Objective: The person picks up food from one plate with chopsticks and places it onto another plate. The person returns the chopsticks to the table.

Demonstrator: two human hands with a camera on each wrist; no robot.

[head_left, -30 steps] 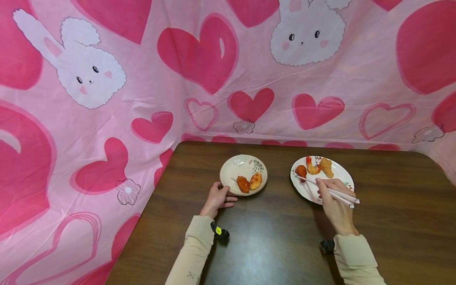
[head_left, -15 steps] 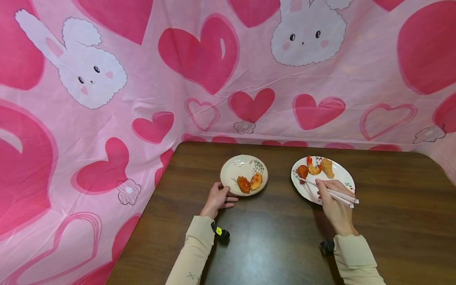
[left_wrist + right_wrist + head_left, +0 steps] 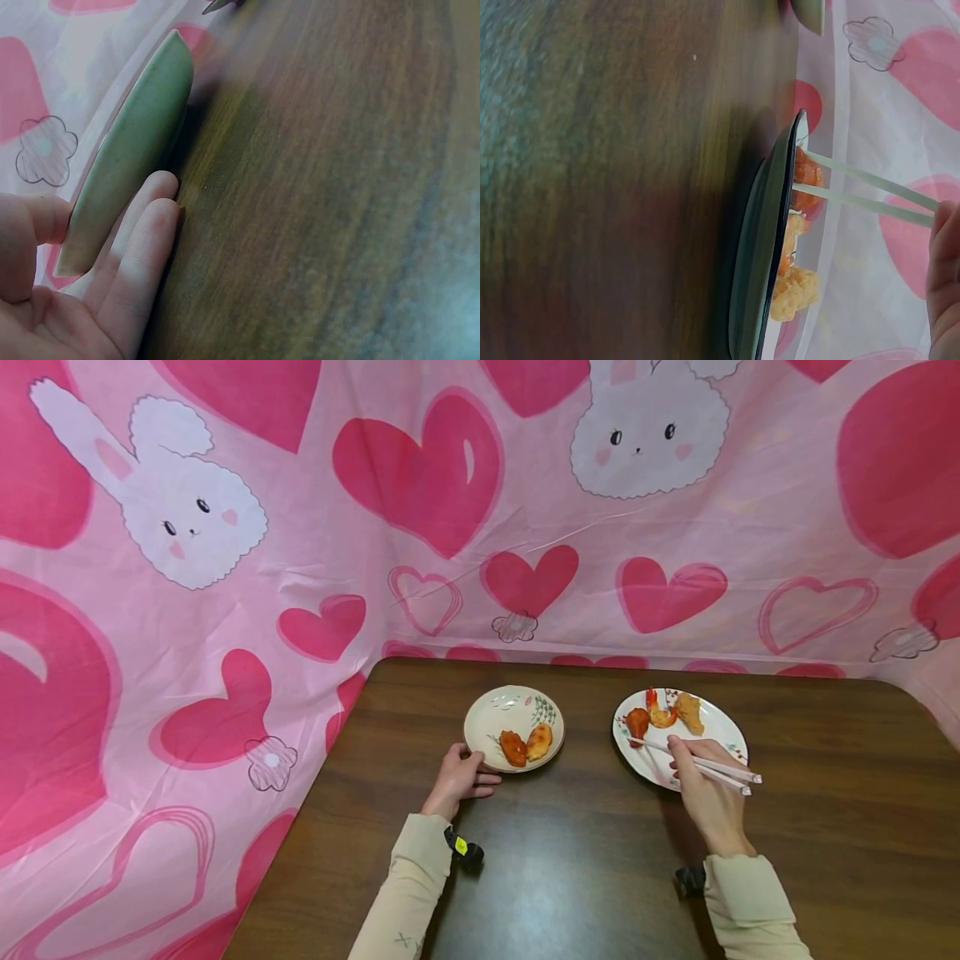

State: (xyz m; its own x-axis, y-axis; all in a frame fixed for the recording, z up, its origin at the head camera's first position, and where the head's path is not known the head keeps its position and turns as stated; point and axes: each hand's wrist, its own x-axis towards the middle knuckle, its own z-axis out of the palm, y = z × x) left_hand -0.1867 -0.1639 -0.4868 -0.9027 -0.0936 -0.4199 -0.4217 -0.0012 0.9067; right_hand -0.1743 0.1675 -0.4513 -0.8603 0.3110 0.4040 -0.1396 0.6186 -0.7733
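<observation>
My left hand [image 3: 456,779] holds the near-left edge of a small cream plate [image 3: 489,718], thumb at the rim and fingers underneath, as the left wrist view shows. Two pieces of food lie on it, a glazed reddish-brown piece [image 3: 513,748] and a golden one [image 3: 539,742]. In my right hand [image 3: 708,793] is a pair of pale chopsticks [image 3: 654,745], reaching over a white oval plate [image 3: 723,735]. Their tips are at a dark red drumstick-shaped piece [image 3: 637,724] on that plate's left side; in the right wrist view one tip [image 3: 817,159] lies on either side of it.
A shrimp [image 3: 662,717] and a battered fried piece [image 3: 689,714] sit right beside the red piece. Both plates stand toward the far side of a brown wooden table [image 3: 570,860]. Pink cloth with hearts and rabbits [image 3: 525,510] hangs behind and at the left.
The red piece has shifted slightly to the right. The chopstick tips have moved a little, and their back ends have swung slightly right. My left hand and its plate stay put.
</observation>
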